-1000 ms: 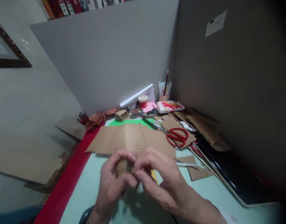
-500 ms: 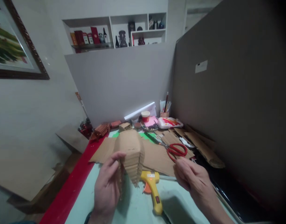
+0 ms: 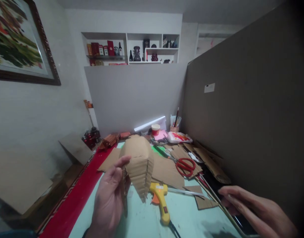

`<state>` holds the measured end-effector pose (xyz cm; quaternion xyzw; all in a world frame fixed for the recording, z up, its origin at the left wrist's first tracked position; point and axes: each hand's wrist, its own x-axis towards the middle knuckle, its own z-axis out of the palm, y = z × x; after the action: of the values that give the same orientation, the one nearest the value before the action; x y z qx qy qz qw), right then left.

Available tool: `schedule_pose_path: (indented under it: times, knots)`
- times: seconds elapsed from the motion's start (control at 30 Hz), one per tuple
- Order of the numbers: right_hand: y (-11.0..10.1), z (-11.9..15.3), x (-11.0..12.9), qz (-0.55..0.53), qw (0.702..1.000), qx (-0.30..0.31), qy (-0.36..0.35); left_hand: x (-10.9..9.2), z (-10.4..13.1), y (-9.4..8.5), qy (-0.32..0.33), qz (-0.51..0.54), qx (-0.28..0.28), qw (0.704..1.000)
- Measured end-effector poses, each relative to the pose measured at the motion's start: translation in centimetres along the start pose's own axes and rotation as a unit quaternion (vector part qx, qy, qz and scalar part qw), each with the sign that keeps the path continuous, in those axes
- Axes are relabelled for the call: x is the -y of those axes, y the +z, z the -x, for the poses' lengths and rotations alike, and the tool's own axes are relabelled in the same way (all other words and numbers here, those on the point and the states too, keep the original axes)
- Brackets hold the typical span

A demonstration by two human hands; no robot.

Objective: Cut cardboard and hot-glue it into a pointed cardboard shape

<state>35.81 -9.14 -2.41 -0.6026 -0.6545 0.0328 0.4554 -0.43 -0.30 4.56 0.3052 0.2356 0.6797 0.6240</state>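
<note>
A hollow cardboard piece [image 3: 138,165], domed on top with ridged strips tapering to a point below, is tilted towards me. My left hand [image 3: 108,195] is closed on its left side, thumb on the front and the other fingers partly hidden behind. At the far right, my right hand [image 3: 256,210] hovers by the edge of a dark tray, with thumb and fingers drawn together; anything between the tips is too small to make out. Under the cardboard piece lies a yellow glue gun [image 3: 162,201] with an orange trigger. Red-handled scissors [image 3: 185,167] rest beyond it.
Flat cardboard sheets [image 3: 168,172] and a small cardboard offcut [image 3: 205,200] lie on the pale green table [image 3: 186,219]. Farther back are a paper cup [image 3: 155,129], a pen holder [image 3: 175,125] and a white-and-red packet [image 3: 179,137]. Grey panels [image 3: 137,99] enclose the back and right.
My right hand has moved away from beside the scissors, out to the right, uncovering the small cardboard offcut. My left hand still holds the cardboard piece in nearly the same place. The view has tilted up.
</note>
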Motion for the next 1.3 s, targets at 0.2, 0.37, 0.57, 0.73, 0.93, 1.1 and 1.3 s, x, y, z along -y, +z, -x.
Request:
schedule_pose_path:
  times: [0.2,0.37,0.57,0.73,0.93,1.1,1.3]
  knots:
    - [0.3,-3.7,4.5,0.022,0.982,-0.012,-0.189,-0.9,1.2,1.7,-0.022,-0.014,0.019,0.999]
    - [2.1,-6.7,9.0,0.018,0.958,-0.037,-0.285,-1.1,1.6,3.1,-0.054,-0.005,0.037,0.998]
    - [3.7,-8.3,11.2,-0.047,0.941,-0.047,-0.332,-1.1,1.7,4.1,-0.076,-0.022,0.055,0.995]
    - [5.0,-8.7,11.0,-0.053,0.936,-0.074,-0.340,-1.5,2.1,4.2,-0.081,-0.022,0.088,0.993]
    - [5.1,-9.0,10.0,-0.078,0.932,-0.064,-0.347,-1.3,1.6,3.3,-0.064,-0.034,0.096,0.993]
    - [5.4,-9.7,9.7,-0.078,0.932,-0.063,-0.349,-1.5,1.0,3.2,-0.071,-0.012,0.114,0.991]
    - [5.5,-10.6,10.1,-0.092,0.935,-0.084,-0.332,-2.1,0.2,3.1,-0.163,-0.055,0.208,0.963]
